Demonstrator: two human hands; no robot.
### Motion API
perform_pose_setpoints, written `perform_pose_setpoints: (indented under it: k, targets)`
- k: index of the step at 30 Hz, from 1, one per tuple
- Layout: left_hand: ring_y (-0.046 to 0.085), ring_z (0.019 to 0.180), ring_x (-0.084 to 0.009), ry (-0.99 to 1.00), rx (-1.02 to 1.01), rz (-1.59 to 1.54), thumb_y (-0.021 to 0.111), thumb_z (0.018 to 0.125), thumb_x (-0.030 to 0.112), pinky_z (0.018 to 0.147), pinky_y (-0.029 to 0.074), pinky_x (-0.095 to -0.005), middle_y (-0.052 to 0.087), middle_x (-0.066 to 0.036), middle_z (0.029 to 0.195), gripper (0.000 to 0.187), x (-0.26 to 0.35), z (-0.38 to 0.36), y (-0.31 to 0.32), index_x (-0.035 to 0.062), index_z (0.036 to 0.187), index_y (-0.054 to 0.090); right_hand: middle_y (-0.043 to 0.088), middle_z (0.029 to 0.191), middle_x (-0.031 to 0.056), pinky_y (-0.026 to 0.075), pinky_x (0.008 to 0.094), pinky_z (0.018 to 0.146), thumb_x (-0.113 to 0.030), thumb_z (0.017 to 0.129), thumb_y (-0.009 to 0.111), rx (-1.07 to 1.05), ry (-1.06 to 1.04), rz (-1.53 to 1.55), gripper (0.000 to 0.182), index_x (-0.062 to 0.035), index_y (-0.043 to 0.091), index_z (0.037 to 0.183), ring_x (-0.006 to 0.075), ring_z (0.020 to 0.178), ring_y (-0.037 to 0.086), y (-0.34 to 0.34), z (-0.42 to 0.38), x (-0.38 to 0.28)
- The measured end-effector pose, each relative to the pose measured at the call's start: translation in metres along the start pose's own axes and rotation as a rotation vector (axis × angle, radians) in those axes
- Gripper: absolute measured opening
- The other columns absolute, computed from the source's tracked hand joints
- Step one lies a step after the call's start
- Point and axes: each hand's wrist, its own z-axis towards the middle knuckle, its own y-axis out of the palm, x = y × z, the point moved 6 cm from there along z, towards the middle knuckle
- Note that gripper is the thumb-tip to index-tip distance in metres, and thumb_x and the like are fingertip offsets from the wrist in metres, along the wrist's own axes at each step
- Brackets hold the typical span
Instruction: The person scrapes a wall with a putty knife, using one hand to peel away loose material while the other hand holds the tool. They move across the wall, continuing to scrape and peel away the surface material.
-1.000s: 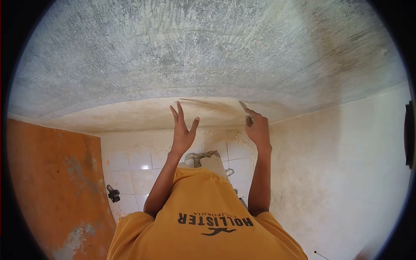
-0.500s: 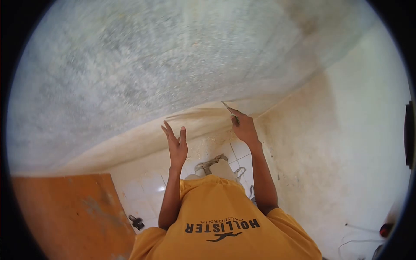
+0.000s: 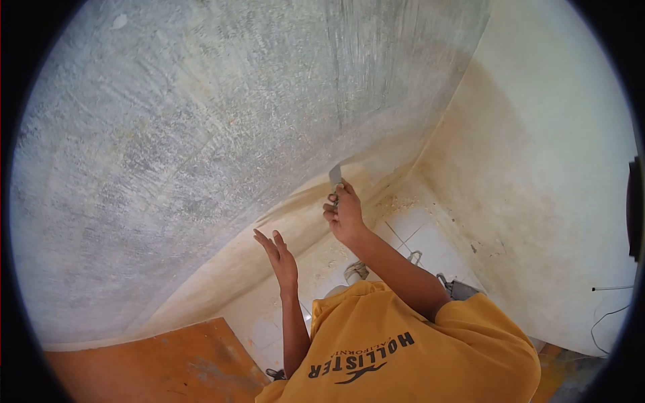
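Observation:
In my right hand [image 3: 346,213] is a putty knife [image 3: 336,174], its flat metal blade pointing up at the wall. The blade tip overlaps the border between the rough grey scraped surface [image 3: 175,148] and the smooth cream strip [image 3: 295,218] low on the wall. Fingers are wrapped round its handle, which they mostly hide. My left hand [image 3: 282,263] is lifted by the cream strip with its fingers stretched and apart, holding nothing.
A stained, pale side wall [image 3: 510,174] meets the grey wall at a corner on the right. White floor tiles [image 3: 416,232] carry crumbs along the wall's foot. An orange board [image 3: 161,366] stands lower left. My shoe [image 3: 356,271] is below; a thin cable [image 3: 598,329] hangs at right.
The view has turned, so the wall corner now looks steeper. My right hand with the putty knife has shifted left, its blade now showing broader. My left hand sits lower in view, still open.

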Motion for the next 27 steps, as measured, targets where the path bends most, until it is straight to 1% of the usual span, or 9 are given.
perform_pose_setpoints:
  k: [3, 6, 9, 12, 15, 16, 21, 24, 27]
  targets:
    - [-0.007, 0.158, -0.0357, 0.109, 0.019, 0.143, 0.044, 0.11, 0.046, 0.127, 0.013, -0.0454, -0.012, -0.022, 0.17, 0.083, 0.0, 0.01, -0.001, 0.0049, 0.164, -0.003, 0.045, 0.083, -0.0009, 0.028, 0.0222, 0.045, -0.021, 0.109, 0.045, -0.021, 0.012, 0.038, 0.039, -0.0225, 0.043, 0.148, 0.008, 0.056, 0.032, 0.01, -0.006, 0.004]
    - [-0.007, 0.158, -0.0358, 0.18, 0.033, 0.164, 0.047, 0.109, 0.044, 0.127, 0.007, -0.0439, -0.011, -0.024, 0.17, 0.084, 0.016, 0.013, 0.011, 0.0034, 0.164, -0.002, 0.045, 0.083, -0.0008, 0.027, 0.0222, 0.045, -0.021, 0.11, 0.045, 0.049, -0.041, 0.083, 0.039, -0.0227, 0.043, 0.148, 0.0076, 0.056, 0.032, 0.005, 0.012, 0.007]
    - [0.012, 0.156, -0.041, 0.147, 0.065, 0.277, 0.046, 0.108, 0.049, 0.124, 0.027, -0.0478, -0.014, -0.018, 0.17, 0.085, -0.001, 0.027, 0.012, 0.0117, 0.165, -0.006, 0.044, 0.083, -0.0006, 0.027, 0.0221, 0.044, -0.021, 0.11, 0.044, -0.027, 0.005, 0.062, 0.038, -0.0229, 0.044, 0.148, 0.0071, 0.056, 0.032, 0.008, -0.002, 0.005]
    - [0.01, 0.156, -0.041, 0.215, 0.073, 0.457, 0.047, 0.109, 0.047, 0.126, 0.02, -0.0446, -0.014, -0.022, 0.17, 0.087, 0.004, 0.026, 0.013, 0.0072, 0.164, -0.007, 0.044, 0.083, -0.0009, 0.026, 0.0218, 0.044, -0.021, 0.11, 0.045, -0.023, -0.006, 0.074, 0.038, -0.0229, 0.044, 0.148, 0.0067, 0.056, 0.032, 0.01, -0.005, 0.005]
    - [-0.012, 0.157, -0.0368, 0.163, 0.034, 0.272, 0.048, 0.109, 0.041, 0.127, 0.003, -0.0447, -0.011, -0.029, 0.168, 0.087, 0.016, 0.022, 0.018, -0.0042, 0.161, -0.006, 0.043, 0.086, -0.0014, 0.025, 0.0193, 0.043, -0.022, 0.11, 0.045, -0.081, 0.017, 0.099, 0.029, -0.0239, 0.049, 0.139, 0.0065, 0.057, 0.03, 0.022, -0.028, -0.007]
    - [-0.012, 0.157, -0.0367, 0.166, 0.034, 0.273, 0.048, 0.109, 0.041, 0.127, 0.002, -0.0444, -0.011, -0.029, 0.168, 0.087, 0.015, 0.021, 0.019, -0.004, 0.161, -0.006, 0.043, 0.086, -0.0013, 0.025, 0.0193, 0.043, -0.023, 0.11, 0.046, -0.103, 0.024, 0.088, 0.029, -0.0251, 0.049, 0.139, 0.0065, 0.057, 0.031, 0.024, -0.033, -0.008]
    - [-0.013, 0.157, -0.0355, 0.16, 0.052, 0.268, 0.047, 0.11, 0.041, 0.127, 0.002, -0.0427, -0.012, -0.028, 0.168, 0.086, 0.009, 0.023, 0.019, -0.0029, 0.161, -0.006, 0.042, 0.085, -0.0015, 0.025, 0.0189, 0.043, -0.023, 0.11, 0.043, 0.037, 0.03, 0.107, 0.028, -0.0249, 0.049, 0.138, 0.0066, 0.057, 0.03, -0.005, 0.004, -0.002]
    - [0.006, 0.157, -0.0407, 0.117, 0.001, 0.304, 0.048, 0.107, 0.051, 0.124, 0.026, -0.0466, -0.02, -0.018, 0.169, 0.092, -0.01, 0.035, 0.011, 0.012, 0.164, -0.012, 0.041, 0.084, -0.0012, 0.025, 0.019, 0.043, -0.022, 0.11, 0.041, 0.044, 0.07, 0.157, 0.027, -0.024, 0.049, 0.136, 0.0072, 0.056, 0.029, -0.026, 0.005, -0.004]
    - [0.005, 0.157, -0.0411, 0.094, -0.023, 0.297, 0.047, 0.107, 0.052, 0.123, 0.029, -0.0479, -0.02, -0.017, 0.169, 0.092, -0.009, 0.037, 0.011, 0.0108, 0.163, -0.013, 0.041, 0.084, -0.0007, 0.026, 0.0196, 0.043, -0.019, 0.108, 0.04, 0.014, 0.078, 0.171, 0.026, -0.0228, 0.048, 0.133, 0.0078, 0.055, 0.029, -0.024, -0.007, -0.008]
